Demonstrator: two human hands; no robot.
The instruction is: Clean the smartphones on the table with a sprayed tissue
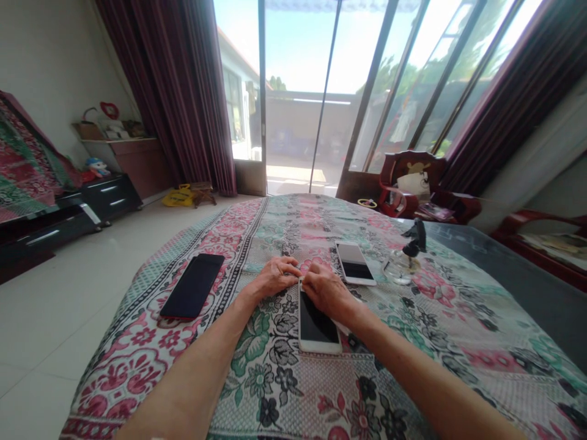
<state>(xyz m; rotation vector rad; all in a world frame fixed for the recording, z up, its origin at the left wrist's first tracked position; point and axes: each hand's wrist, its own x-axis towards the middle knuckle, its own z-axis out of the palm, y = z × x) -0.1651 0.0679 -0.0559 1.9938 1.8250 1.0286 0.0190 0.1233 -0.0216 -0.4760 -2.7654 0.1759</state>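
Note:
A white phone (320, 335) lies face up on the flowered cloth, its dark screen partly covered by my right hand. My right hand (324, 288) is closed, with curled fingers pressed on the phone's upper end; whatever is inside the fingers is hidden. A bit of white material (342, 328) shows beneath the right wrist, too covered to name. My left hand (276, 275) has its fingers stretched out, the tips at the phone's upper left corner. A second white phone (356, 264) lies just beyond my right hand. Farther right stands a clear spray bottle (402, 267) with a black trigger head.
A black tablet or large phone (193, 288) lies left of my left arm. The patterned tablecloth (261, 379) drapes over the rounded table edge. Beyond are glass doors (316, 122), a red wooden chair (398, 198), and a yellow bag (178, 197) on the floor.

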